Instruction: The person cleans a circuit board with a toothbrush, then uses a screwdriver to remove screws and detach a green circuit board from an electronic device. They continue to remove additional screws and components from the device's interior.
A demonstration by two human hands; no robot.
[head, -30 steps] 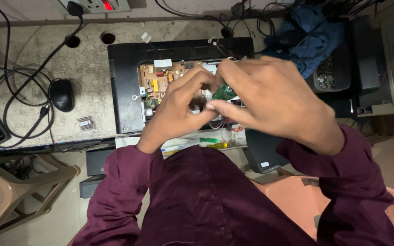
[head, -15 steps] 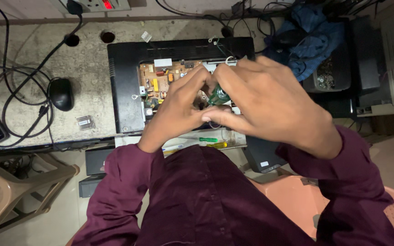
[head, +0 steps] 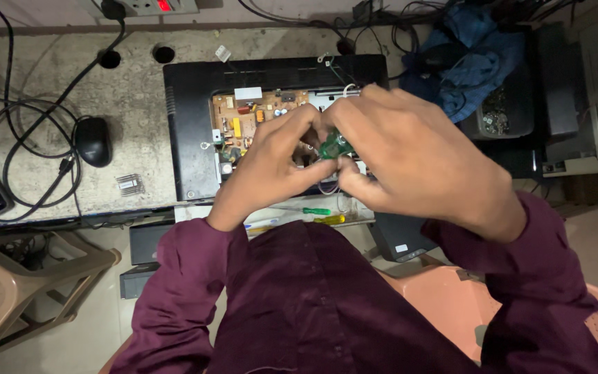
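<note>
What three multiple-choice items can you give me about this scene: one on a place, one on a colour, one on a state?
1. Where does the computer mouse lie?
A. left of the opened device
B. on top of it
C. on the chair

2. What colour is the small board between the hands?
A. red
B. green
C. white

3. How is that board held?
A. lying free
B. by one hand
C. by both hands

Answers: 1 A, it lies on the desk beside the black casing. 2 B, green shows between the fingers. 3 C, the left hand and right hand both pinch it.
</note>
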